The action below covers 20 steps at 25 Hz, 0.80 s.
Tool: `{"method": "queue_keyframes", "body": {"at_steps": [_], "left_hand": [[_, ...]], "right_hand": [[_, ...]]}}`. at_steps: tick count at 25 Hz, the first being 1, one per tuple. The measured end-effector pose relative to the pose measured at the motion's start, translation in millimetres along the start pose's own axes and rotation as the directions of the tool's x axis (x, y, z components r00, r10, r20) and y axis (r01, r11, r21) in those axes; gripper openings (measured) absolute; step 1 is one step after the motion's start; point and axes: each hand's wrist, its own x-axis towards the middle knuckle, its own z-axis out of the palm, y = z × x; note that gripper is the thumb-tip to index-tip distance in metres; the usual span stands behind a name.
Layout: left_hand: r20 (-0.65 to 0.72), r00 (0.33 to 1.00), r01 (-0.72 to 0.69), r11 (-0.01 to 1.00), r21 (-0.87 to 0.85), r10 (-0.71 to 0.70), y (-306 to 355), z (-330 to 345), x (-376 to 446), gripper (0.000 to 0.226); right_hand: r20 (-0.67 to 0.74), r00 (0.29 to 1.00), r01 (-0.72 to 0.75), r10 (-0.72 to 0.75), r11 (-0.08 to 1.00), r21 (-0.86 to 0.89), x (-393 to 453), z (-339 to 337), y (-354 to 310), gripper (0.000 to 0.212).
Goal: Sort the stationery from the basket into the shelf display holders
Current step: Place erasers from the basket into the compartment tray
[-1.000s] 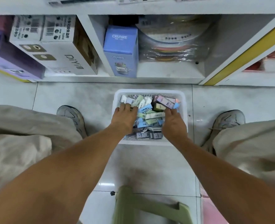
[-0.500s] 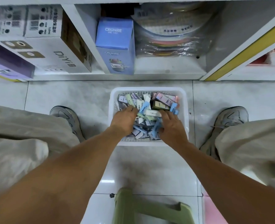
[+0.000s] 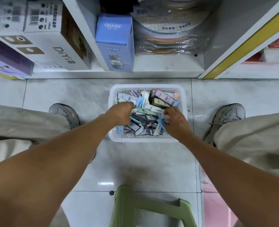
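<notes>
White perforated plastic basket [image 3: 112, 102] is set on grey tiled floor [image 3: 57, 95], near white shelf unit [image 3: 151, 69], w/ small pastel stationery packs [image 3: 164, 97] heaped inside. Left hand [image 3: 120, 113] is clenched on packs at basket's left; right hand [image 3: 176, 122] is curled round pale blue & white packs [image 3: 160, 125] at right.

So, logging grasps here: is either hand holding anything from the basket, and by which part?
Right hand pinches small white pieces at its fingertips; the left hand is curled among the packets, its grip hidden.
</notes>
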Motion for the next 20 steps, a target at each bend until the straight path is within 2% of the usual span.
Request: {"method": "queue_keyframes", "body": {"at_steps": [4,7,9,11,13,15,17,20], "left_hand": [[-0.048,0.999,0.001,1.0,-0.007,-0.002,8,-8,-7,0.042],[-0.213,0.975,0.057,0.998,-0.009,-0.057,12,-9,-12,0.042],[-0.267,0.963,0.009,0.999,-0.034,-0.018,15,-6,-12,0.039],[-0.246,0.962,-0.128,0.992,-0.012,0.121,20,1,-8,0.034],[-0.243,0.928,-0.275,0.959,0.072,0.284,30,10,-3,0.043],[-0.252,0.88,-0.362,0.912,0.191,0.402,41,18,6,0.054],[-0.225,0.883,-0.356,0.899,0.254,0.413,51,25,14,0.062],[-0.058,0.934,-0.329,0.915,0.233,0.351,54,31,20,0.071]], "right_hand": [[0.024,0.999,0.032,-0.03,0.998,-0.05,-4,-5,-7,0.063],[0.059,0.998,0.016,-0.005,0.98,-0.199,4,-4,-18,0.069],[0.078,0.997,0.004,0.017,0.964,-0.264,9,-1,-23,0.069],[0.047,0.998,-0.027,0.037,0.98,-0.198,10,3,-25,0.067],[0.001,0.997,-0.071,0.071,0.995,-0.076,8,5,-22,0.064],[-0.015,0.994,-0.104,0.105,0.993,0.063,8,3,-18,0.064],[0.015,0.99,-0.138,0.137,0.981,0.134,8,-1,-12,0.067],[0.077,0.986,-0.155,0.145,0.978,0.139,8,-4,-5,0.072]]}}
